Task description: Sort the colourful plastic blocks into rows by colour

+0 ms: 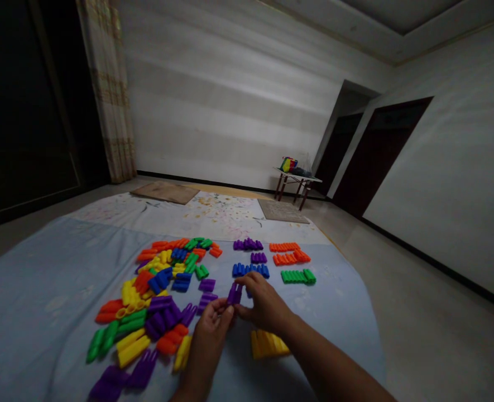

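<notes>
Both hands meet over the blue cloth around one small purple plastic piece (234, 293). My left hand (214, 329) pinches its lower left side between thumb and fingers. From the right, my right hand (263, 301) closes on its upper and right side. Just beyond the right hand lies a row of blue pieces (250, 271), and nearer to me, below that hand, sits a yellow group (268, 344). Loose purple pieces (207, 285) lie left of the held piece. Part of another blue piece is hidden behind the right hand's fingers.
A mixed pile (163, 279) of several colours spreads over the left. Purple rows (248, 244), orange rows (284, 247) and a green row (298, 276) lie at the back right. Two flat boards (166, 192) rest at the far edge; a small table (297, 177) stands beyond.
</notes>
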`<state>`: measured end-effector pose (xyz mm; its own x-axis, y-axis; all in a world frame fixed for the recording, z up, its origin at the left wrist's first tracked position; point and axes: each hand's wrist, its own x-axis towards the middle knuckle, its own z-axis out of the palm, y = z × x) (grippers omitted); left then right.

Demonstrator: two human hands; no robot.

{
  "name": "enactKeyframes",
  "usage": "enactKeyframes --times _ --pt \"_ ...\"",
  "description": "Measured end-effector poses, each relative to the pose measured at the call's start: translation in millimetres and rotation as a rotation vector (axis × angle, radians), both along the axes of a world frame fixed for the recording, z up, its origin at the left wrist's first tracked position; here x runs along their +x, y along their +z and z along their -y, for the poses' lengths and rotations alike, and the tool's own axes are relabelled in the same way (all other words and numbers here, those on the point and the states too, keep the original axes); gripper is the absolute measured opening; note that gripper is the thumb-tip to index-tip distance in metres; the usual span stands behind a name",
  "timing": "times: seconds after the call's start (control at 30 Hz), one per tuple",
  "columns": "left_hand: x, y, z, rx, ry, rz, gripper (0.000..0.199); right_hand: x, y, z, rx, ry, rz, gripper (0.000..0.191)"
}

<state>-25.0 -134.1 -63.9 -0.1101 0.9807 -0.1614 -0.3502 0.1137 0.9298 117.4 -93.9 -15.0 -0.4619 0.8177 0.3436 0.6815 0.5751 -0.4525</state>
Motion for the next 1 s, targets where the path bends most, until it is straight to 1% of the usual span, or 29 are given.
enactKeyframes --times 0.03,0.1,0.17,0.23,0.33,0.47,0.6,0.73,0.8,0.87,1.0 --pt "2 0.4 1 0.005 0.002 -0.021 0.05 5 1.5 -9 0.01 -0.02 -0.018 0.046" --pt "5 -0.6 4 0.01 -0.022 -0.072 0.047 15 5.3 -31 0.024 -0.114 -0.025 0.042" --pt "7 -3.0 6 0.008 -0.077 -0.13 0.044 23 9.0 -56 0.012 -0.241 0.086 0.04" --pt "7 -5.5 7 0.003 -0.128 -0.173 0.041 28 10.9 -78 -0.011 -0.306 0.206 0.04" --pt "7 -8.1 7 0.0 -0.154 -0.201 0.039 25 9.3 -102 -0.038 -0.315 0.295 0.037" --pt "6 -10.7 8 0.004 -0.172 -0.211 0.037 13 3.2 -121 -0.082 -0.305 0.407 0.033" --pt "6 -13.1 9 0.017 -0.186 -0.209 0.035 7 -2.5 -130 -0.125 -0.309 0.491 0.028" --pt "6 -13.5 9 0.017 -0.203 -0.221 0.033 10 -4.7 -134 -0.147 -0.31 0.535 0.025" --pt "7 -13.2 9 0.026 -0.207 -0.232 0.032 10 -1.3 -132 -0.13 -0.31 0.529 0.027" --pt "7 -12.0 10 0.039 -0.213 -0.241 0.031 6 5.8 -127 -0.093 -0.295 0.5 0.03" --pt "7 -7.3 12 0.051 -0.234 -0.294 0.029 -16 21.0 -102 -0.008 -0.191 0.411 0.032"
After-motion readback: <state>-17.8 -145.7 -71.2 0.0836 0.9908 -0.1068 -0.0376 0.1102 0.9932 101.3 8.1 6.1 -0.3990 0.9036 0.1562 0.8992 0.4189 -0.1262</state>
